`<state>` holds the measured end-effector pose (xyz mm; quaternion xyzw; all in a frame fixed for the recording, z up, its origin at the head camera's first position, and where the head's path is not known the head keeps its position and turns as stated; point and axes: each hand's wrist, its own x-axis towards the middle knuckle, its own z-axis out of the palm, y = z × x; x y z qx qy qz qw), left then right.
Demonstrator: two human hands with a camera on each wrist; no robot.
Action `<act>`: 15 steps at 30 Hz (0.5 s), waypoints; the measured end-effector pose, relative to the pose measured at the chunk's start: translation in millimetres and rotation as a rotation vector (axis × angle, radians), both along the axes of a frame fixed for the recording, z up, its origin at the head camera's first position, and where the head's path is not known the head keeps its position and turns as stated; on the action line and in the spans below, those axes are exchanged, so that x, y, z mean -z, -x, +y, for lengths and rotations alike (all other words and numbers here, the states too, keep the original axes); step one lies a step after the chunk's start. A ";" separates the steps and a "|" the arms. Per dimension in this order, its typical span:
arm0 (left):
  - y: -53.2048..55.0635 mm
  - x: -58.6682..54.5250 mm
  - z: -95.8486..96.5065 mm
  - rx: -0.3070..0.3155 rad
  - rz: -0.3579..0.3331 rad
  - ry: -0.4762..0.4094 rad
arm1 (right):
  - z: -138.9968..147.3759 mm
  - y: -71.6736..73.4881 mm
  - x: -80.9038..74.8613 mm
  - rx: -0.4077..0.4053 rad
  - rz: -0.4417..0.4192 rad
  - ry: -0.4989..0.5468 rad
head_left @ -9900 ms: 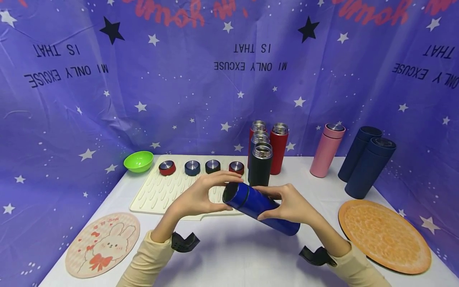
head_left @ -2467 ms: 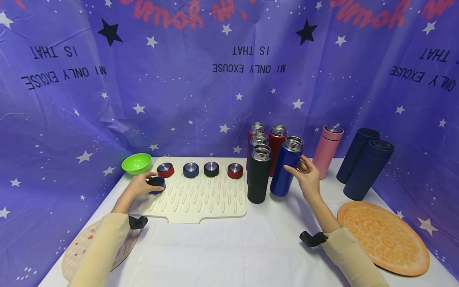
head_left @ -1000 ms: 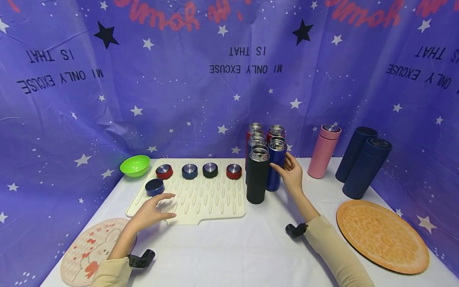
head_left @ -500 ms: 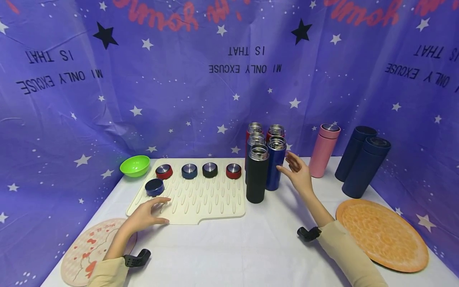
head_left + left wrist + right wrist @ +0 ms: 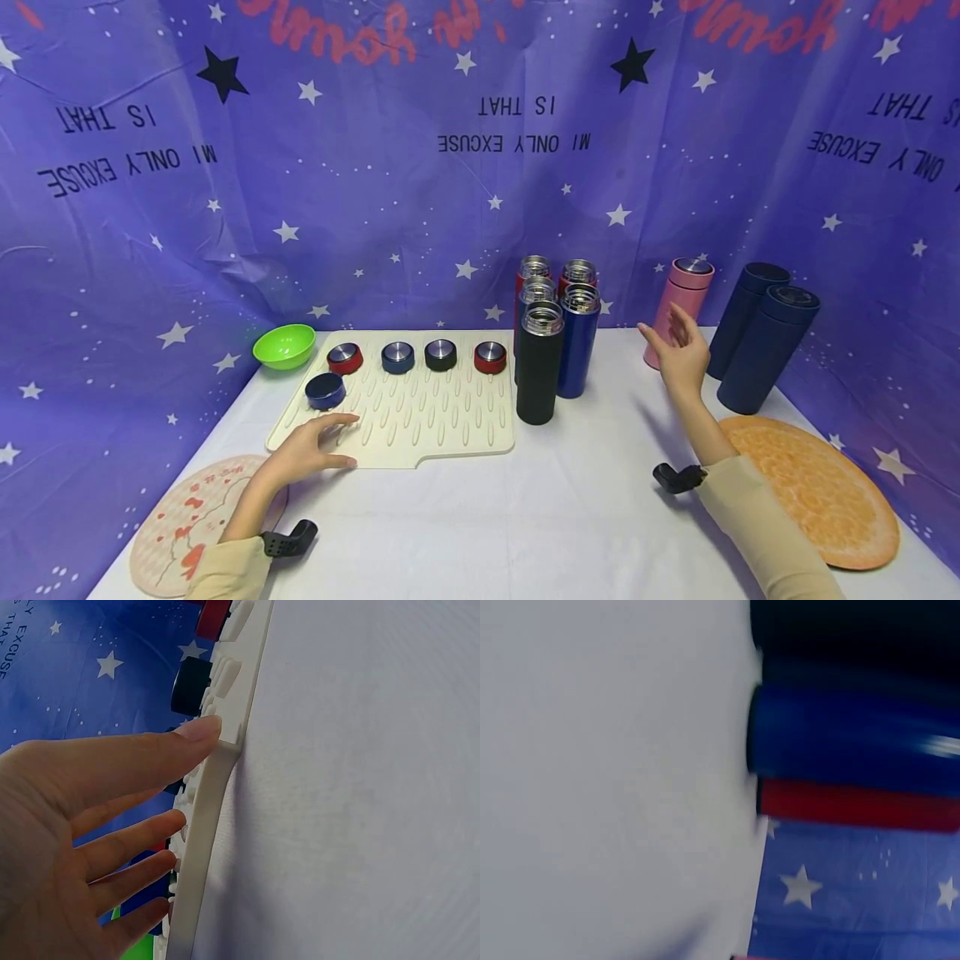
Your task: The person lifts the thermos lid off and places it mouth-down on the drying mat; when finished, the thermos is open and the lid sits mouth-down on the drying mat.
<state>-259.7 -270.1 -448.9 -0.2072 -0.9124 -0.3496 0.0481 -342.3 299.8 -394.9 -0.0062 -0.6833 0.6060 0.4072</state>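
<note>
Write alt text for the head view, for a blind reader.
A person's empty right hand hovers in front of a pink bottle, and the empty left hand is at the front edge of a cream mat holding five lids. Five open bottles stand beside the mat; two navy bottles stand farther right.

The head view is bright and evenly lit. The left wrist view is dimmer, soft shadow edging the white mat (image 5: 200, 855) at 6 o'clock; the right wrist view is murky, blurred, glare streaking the blue bottle (image 5: 840, 739) at 3 o'clock.
</note>
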 end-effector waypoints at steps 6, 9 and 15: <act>-1.3 -1.2 1.5 0.011 0.007 0.003 | 20.3 4.6 -17.3 0.073 -0.010 0.038; -1.4 -1.3 1.6 0.010 0.008 0.006 | 28.2 11.0 -22.6 0.110 -0.019 0.048; -0.5 -0.1 0.8 0.005 -0.002 0.013 | 40.2 28.3 -22.8 0.178 -0.047 0.046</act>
